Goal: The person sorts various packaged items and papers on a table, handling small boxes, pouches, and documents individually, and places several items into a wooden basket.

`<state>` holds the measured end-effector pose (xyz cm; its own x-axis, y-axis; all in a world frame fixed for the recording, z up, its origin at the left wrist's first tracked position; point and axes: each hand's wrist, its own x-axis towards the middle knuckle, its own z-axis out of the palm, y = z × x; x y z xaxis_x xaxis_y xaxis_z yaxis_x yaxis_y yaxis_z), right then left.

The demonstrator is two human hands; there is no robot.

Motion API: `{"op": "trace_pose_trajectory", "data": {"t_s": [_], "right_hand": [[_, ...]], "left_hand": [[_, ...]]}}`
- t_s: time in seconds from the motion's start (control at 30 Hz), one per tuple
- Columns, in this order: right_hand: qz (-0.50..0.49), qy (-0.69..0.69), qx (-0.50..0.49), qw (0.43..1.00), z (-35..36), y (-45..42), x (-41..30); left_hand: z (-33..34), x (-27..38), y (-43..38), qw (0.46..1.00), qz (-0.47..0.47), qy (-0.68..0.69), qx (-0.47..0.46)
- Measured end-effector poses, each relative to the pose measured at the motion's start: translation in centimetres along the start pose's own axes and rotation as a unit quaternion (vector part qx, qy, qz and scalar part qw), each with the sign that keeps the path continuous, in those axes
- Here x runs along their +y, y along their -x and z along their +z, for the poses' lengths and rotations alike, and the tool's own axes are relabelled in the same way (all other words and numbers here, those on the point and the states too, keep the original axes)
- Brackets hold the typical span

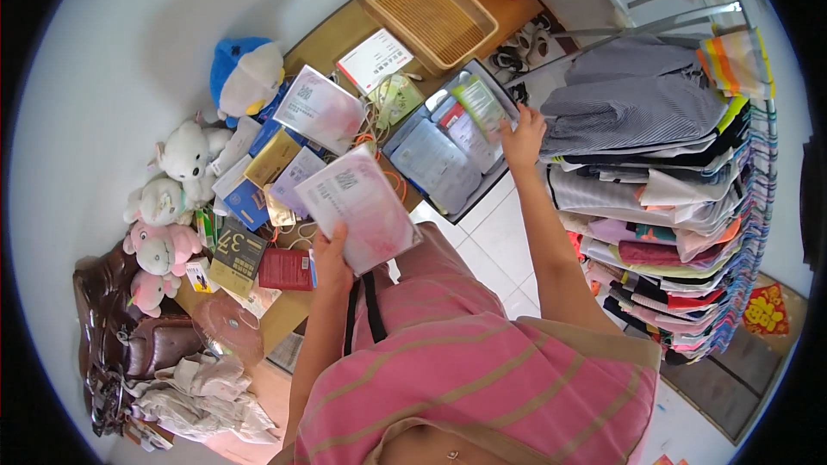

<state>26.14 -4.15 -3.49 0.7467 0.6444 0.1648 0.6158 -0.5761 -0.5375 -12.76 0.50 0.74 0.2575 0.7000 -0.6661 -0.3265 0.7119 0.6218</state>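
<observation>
My left hand (333,255) holds a flat pink and white packet (362,210) by its lower left edge, over the front of the table. My right hand (524,139) is at the right rim of a dark open box (457,214), its fingers near a green and white packet (479,106); whether they grip anything I cannot tell. Inside the box lie also a pale blue plastic-wrapped pack (436,161) and a pinkish packet (471,139). A second pink and white packet (320,110) lies on the table, up and left of the held one.
A tan plastic basket (429,13) stands behind the box. Boxes, cables and a dark red box (284,269) crowd the table. Plush toys (187,152) line the wall, with brown leather bags (161,343) nearby. Clothes (633,97) hang on a rack at right.
</observation>
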Motion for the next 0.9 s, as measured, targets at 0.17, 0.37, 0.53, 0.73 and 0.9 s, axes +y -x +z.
{"op": "trace_pose_trajectory", "data": {"t_s": [0.17,0.37,0.53,0.73,0.9], "right_hand": [[-0.234,0.082,-0.078,0.966,1.3,-0.3,-0.6],[-0.207,0.088,-0.145,0.964,2.3,1.0,1.0],[0.02,-0.165,-0.283,0.945,0.3,1.8,-1.6],[-0.054,-0.066,-0.275,0.958,2.6,5.0,-1.7],[-0.103,-0.043,-0.248,0.962,3.7,6.7,-2.4]], "left_hand": [[5.5,-2.5,-2.3,0.996,-0.003,-0.077,-0.043],[9.4,-4.5,-5.0,0.989,-0.065,-0.111,-0.075],[12.2,-6.0,-6.5,0.985,-0.111,-0.119,-0.062],[12.6,-9.5,-7.1,0.889,-0.141,-0.426,-0.092],[9.9,-6.1,-4.9,0.838,-0.081,-0.525,-0.129]]}}
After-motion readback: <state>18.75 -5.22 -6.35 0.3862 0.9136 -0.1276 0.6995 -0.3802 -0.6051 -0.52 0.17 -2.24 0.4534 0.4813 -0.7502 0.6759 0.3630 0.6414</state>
